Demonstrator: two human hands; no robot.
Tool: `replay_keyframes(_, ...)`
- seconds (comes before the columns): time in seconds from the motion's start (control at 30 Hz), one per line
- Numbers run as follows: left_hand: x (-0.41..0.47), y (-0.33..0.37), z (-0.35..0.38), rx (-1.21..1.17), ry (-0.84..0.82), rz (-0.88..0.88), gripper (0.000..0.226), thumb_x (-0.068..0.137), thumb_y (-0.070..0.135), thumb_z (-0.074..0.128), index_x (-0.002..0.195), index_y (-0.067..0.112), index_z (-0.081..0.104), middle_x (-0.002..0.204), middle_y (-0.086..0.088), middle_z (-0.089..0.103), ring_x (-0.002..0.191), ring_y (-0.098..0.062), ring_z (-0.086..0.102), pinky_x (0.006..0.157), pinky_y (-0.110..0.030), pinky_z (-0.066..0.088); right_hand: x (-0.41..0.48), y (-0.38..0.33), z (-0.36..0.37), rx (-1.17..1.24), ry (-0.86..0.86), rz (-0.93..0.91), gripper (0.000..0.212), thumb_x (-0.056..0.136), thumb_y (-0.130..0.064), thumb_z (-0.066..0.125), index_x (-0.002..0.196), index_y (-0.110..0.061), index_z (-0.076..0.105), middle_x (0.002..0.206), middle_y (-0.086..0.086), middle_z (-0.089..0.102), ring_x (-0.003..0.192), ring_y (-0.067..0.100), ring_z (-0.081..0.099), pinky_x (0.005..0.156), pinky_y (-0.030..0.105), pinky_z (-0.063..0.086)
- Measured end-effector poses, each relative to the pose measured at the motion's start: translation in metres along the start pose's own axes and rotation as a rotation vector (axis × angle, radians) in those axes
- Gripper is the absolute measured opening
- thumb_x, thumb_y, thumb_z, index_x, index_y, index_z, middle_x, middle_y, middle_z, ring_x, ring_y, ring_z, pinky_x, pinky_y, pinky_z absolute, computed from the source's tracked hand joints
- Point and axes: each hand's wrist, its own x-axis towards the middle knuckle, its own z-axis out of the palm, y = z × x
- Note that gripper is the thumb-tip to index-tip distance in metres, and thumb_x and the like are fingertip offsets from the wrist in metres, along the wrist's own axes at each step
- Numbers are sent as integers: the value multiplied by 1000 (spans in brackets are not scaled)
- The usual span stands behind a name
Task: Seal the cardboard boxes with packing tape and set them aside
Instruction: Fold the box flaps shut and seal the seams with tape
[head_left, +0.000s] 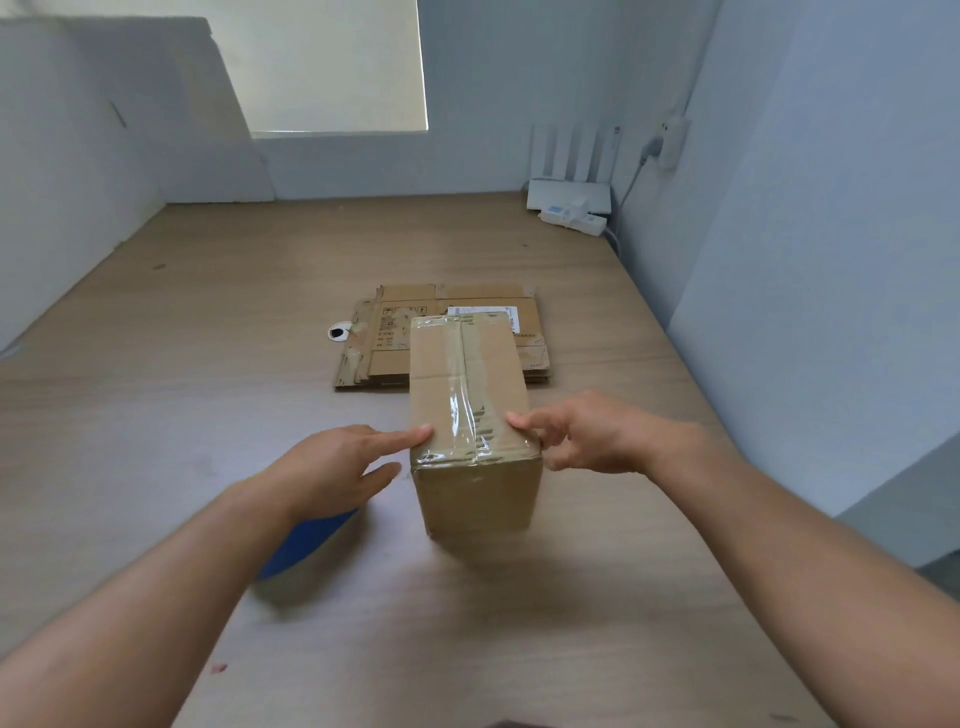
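The left hand (332, 467) lies flat-fingered, its forefinger tip touching the near left top edge of the cardboard box (467, 364). The right hand (587, 441) has loosely bent fingers, with its forefinger tip on the near right top edge. Neither hand wraps around the box. The box stands closed in the middle of the worktop (208, 338), with clear tape (462, 400) wrinkled along its top seam.

A blue object (306, 545) is mostly hidden under the left forearm and cannot be identified. The box covers part of the flattened cardboard (389, 338) just behind it, whose print is too small to read. A round cable hole (338, 332) sits beside that stack.

The worktop is pale wood. A router (569, 192) and power strip (574, 218) sit at its far right corner, and a white board (156, 104) leans at the far left. Walls border the far, left and right edges, and bare wood lies on both sides of the box.
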Motion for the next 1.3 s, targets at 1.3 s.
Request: replay_keyframes(1.3,15,16,54,-23,665,216,45,100,54,22,107,20,49,69,1,62,55,-18,59,43,-20,43,17,24,79,-149,844,-399,26,80,-39,55,97,-21,50,73,0,63,60,20,57,47,28,48)
